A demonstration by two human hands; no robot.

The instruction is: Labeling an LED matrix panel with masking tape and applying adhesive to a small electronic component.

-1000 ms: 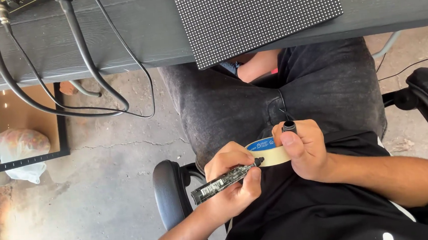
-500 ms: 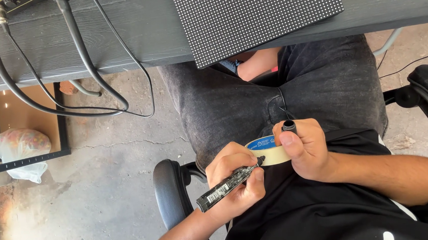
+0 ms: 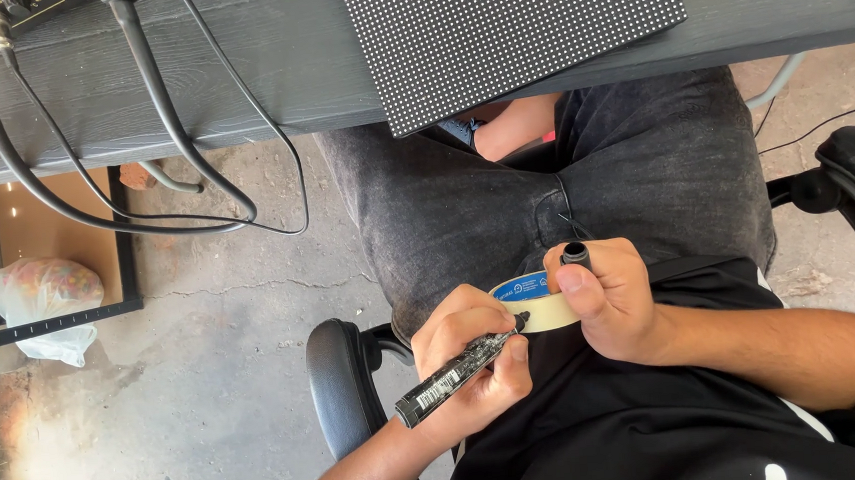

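Concrete floor [image 3: 217, 385], cracked and stained, under a dark grey wooden table [image 3: 265, 71] that runs along the top of the head view. At 12 o'clock on the table lies a black dotted panel [image 3: 513, 28], one corner hanging over the table edge. At 10 o'clock thick black cables [image 3: 152, 99] drop from the table and loop below its edge. At 9 o'clock a clear plastic bag [image 3: 41, 302] sits by a black frame on the floor. The person sits in a black chair, one armrest [image 3: 342, 386] at 7 o'clock, the other at 3 o'clock; lap in dark grey jeans [image 3: 445, 209], black shirt below. The work sits just below centre, over the lap. Left hand [image 3: 466, 358] is curled tight around a black marker [image 3: 457, 373], barrel slanting down toward 8 o'clock, tip up toward 2 o'clock and touching the tape roll [image 3: 543, 307]. The roll is beige masking tape with a blue inner core, held on edge. Right hand [image 3: 607, 303] grips the roll from the 3 o'clock side, thumb pressed on its outer face, and also holds the marker's black cap [image 3: 575, 254], which stands up above the fingers. Hands nearly touch at the roll.
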